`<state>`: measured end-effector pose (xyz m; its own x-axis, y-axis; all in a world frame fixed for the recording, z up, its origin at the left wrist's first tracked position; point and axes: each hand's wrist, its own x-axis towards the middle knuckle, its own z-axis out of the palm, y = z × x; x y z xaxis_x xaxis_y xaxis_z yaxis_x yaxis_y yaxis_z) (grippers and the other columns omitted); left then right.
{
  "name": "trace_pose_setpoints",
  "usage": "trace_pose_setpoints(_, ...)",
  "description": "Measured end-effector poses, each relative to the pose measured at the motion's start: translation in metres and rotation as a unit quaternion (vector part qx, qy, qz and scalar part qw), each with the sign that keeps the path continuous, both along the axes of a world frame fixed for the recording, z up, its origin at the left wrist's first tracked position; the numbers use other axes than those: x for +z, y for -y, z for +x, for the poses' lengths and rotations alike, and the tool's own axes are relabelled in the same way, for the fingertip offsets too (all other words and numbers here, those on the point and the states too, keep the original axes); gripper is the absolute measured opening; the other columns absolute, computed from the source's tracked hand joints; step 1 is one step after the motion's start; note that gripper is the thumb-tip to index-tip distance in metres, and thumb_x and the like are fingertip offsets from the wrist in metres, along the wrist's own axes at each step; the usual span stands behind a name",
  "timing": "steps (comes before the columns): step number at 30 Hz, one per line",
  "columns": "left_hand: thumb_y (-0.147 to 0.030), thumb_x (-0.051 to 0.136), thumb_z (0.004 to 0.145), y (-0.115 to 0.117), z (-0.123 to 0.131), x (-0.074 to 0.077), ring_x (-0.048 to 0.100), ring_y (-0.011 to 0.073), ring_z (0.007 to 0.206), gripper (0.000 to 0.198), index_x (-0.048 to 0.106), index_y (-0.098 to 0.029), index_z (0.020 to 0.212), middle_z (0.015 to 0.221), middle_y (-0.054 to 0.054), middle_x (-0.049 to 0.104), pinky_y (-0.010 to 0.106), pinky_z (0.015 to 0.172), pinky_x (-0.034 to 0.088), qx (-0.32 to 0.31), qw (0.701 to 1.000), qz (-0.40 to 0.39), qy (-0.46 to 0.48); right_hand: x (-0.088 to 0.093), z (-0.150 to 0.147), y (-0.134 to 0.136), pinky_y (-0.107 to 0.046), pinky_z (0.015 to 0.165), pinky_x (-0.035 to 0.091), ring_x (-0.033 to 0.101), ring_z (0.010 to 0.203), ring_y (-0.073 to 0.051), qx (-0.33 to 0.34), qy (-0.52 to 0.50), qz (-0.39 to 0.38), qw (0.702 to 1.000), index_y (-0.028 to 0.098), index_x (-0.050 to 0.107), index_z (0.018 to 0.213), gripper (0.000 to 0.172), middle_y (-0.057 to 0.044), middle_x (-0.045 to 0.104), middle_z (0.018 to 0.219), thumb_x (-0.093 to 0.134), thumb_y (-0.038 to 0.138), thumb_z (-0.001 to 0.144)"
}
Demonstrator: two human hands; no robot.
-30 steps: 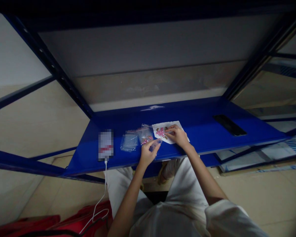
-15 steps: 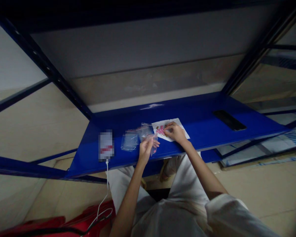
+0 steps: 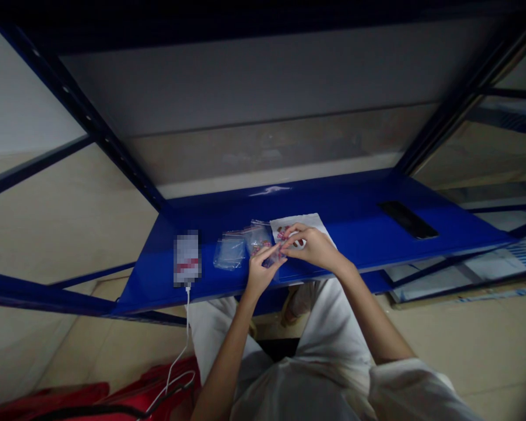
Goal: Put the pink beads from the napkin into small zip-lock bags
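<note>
My left hand [image 3: 262,272] is closed on a small clear zip bag [image 3: 280,260] near the shelf's front edge. The fingers of my right hand [image 3: 311,247] are pinched together at the top of that bag, and whatever lies between them is too small to make out. Behind my right hand is a white sheet of paper [image 3: 313,220], with small pink pieces [image 3: 282,235] on it, partly covered by the fingers. More clear zip bags [image 3: 231,251] lie flat to the left of my left hand, overlapping one another.
All this rests on a blue metal shelf [image 3: 346,199]. A phone with a blurred screen [image 3: 187,257] lies at the left, a white cable [image 3: 187,321] running down from it. At the right lies a black phone [image 3: 408,220]. Blue uprights [image 3: 92,126] frame the shelf.
My right hand has come from the pink pieces on the paper toward the front left, to the bag in my left hand. The left hand keeps hold of the bag.
</note>
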<state>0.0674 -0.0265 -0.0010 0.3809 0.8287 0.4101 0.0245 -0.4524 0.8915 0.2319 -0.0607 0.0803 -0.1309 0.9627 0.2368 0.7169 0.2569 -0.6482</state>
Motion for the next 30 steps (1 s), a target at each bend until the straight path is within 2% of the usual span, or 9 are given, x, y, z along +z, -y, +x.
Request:
trace_pose_setpoints(6, -0.027, 0.068, 0.069, 0.001, 0.000, 0.002, 0.060, 0.0172, 0.086, 0.038, 0.064, -0.019, 0.106, 0.090, 0.005, 0.067, 0.029, 0.081, 0.046, 0.003, 0.999, 0.032, -0.019, 0.006, -0.002, 0.006, -0.022, 0.056, 0.040, 0.060, 0.074, -0.015, -0.013, 0.088, -0.018, 0.996, 0.030, 0.072, 0.076, 0.009, 0.000, 0.063, 0.096, 0.068, 0.034, 0.070)
trace_pose_setpoints(13, -0.024, 0.069, 0.069, 0.000, 0.002, -0.004, 0.060, 0.0173, 0.085, 0.037, 0.064, -0.019, 0.105, 0.091, 0.005, 0.066, 0.029, 0.080, 0.046, 0.005, 0.998, 0.055, -0.008, -0.014, -0.019, 0.005, -0.026, 0.066, 0.045, 0.060, 0.093, -0.019, -0.067, 0.099, 0.019, 0.993, 0.027, 0.072, 0.072, 0.006, -0.002, 0.058, 0.111, 0.066, 0.027, 0.073)
trace_pose_setpoints(15, -0.024, 0.069, 0.068, -0.001, 0.002, -0.005, 0.060, 0.0181, 0.087, 0.038, 0.064, -0.020, 0.106, 0.093, 0.005, 0.066, 0.029, 0.080, 0.047, 0.004, 0.998, 0.060, -0.006, -0.017, -0.020, 0.005, -0.028, 0.072, 0.046, 0.059, 0.096, -0.020, -0.038, 0.074, 0.019, 0.996, 0.025, 0.072, 0.074, 0.010, -0.003, 0.057, 0.114, 0.062, 0.028, 0.076)
trace_pose_setpoints(17, -0.025, 0.069, 0.068, -0.001, 0.002, -0.004, 0.060, 0.0189, 0.089, 0.039, 0.064, -0.019, 0.106, 0.094, 0.006, 0.066, 0.030, 0.080, 0.047, 0.006, 0.998, 0.054, -0.007, -0.019, -0.017, 0.004, -0.030, 0.079, 0.046, 0.057, 0.100, -0.019, 0.018, 0.026, 0.022, 0.999, 0.025, 0.072, 0.079, 0.015, -0.005, 0.058, 0.114, 0.057, 0.028, 0.080)
trace_pose_setpoints(19, -0.026, 0.067, 0.071, 0.000, 0.001, -0.001, 0.060, 0.0192, 0.089, 0.035, 0.064, -0.018, 0.104, 0.094, 0.006, 0.066, 0.031, 0.081, 0.047, 0.019, 0.999, 0.045, -0.005, -0.020, -0.010, 0.001, -0.029, 0.078, 0.046, 0.056, 0.100, -0.018, 0.044, -0.039, 0.032, 0.998, 0.023, 0.071, 0.083, 0.019, -0.006, 0.059, 0.111, 0.053, 0.029, 0.083)
trace_pose_setpoints(22, -0.026, 0.058, 0.078, 0.004, 0.000, 0.003, 0.061, 0.0187, 0.086, 0.025, 0.066, -0.018, 0.100, 0.089, 0.007, 0.067, 0.033, 0.083, 0.046, 0.040, 0.999, 0.032, -0.001, -0.027, 0.009, -0.005, -0.027, 0.066, 0.048, 0.059, 0.091, -0.018, -0.025, -0.115, 0.067, 0.991, 0.020, 0.070, 0.085, 0.021, -0.008, 0.062, 0.102, 0.053, 0.032, 0.083)
trace_pose_setpoints(25, -0.029, 0.052, 0.082, 0.007, -0.001, 0.003, 0.062, 0.0177, 0.080, 0.026, 0.066, -0.017, 0.100, 0.085, 0.007, 0.068, 0.032, 0.079, 0.048, 0.032, 0.999, 0.001, 0.006, -0.040, 0.029, -0.012, -0.028, 0.065, 0.047, 0.059, 0.082, -0.019, -0.119, -0.088, 0.097, 0.984, 0.019, 0.070, 0.085, 0.018, -0.008, 0.064, 0.093, 0.059, 0.032, 0.078)
trace_pose_setpoints(27, -0.034, 0.048, 0.084, 0.008, -0.001, 0.000, 0.062, 0.0157, 0.070, 0.029, 0.067, -0.015, 0.095, 0.080, 0.007, 0.068, 0.028, 0.066, 0.051, 0.012, 0.998, -0.053, 0.025, -0.049, 0.038, -0.014, -0.029, 0.065, 0.047, 0.059, 0.074, -0.017, -0.151, -0.028, 0.078, 0.985, 0.020, 0.071, 0.087, 0.017, -0.008, 0.063, 0.095, 0.060, 0.030, 0.077)
trace_pose_setpoints(30, -0.042, 0.043, 0.085, 0.008, -0.001, -0.004, 0.058, 0.0122, 0.053, 0.039, 0.066, -0.011, 0.089, 0.071, 0.007, 0.066, 0.021, 0.045, 0.047, -0.027, 0.985, -0.152, 0.079, -0.058, 0.040, -0.016, -0.028, 0.066, 0.046, 0.060, 0.075, -0.017, -0.162, 0.042, 0.038, 0.985, 0.024, 0.071, 0.086, 0.015, -0.006, 0.062, 0.100, 0.062, 0.029, 0.076)
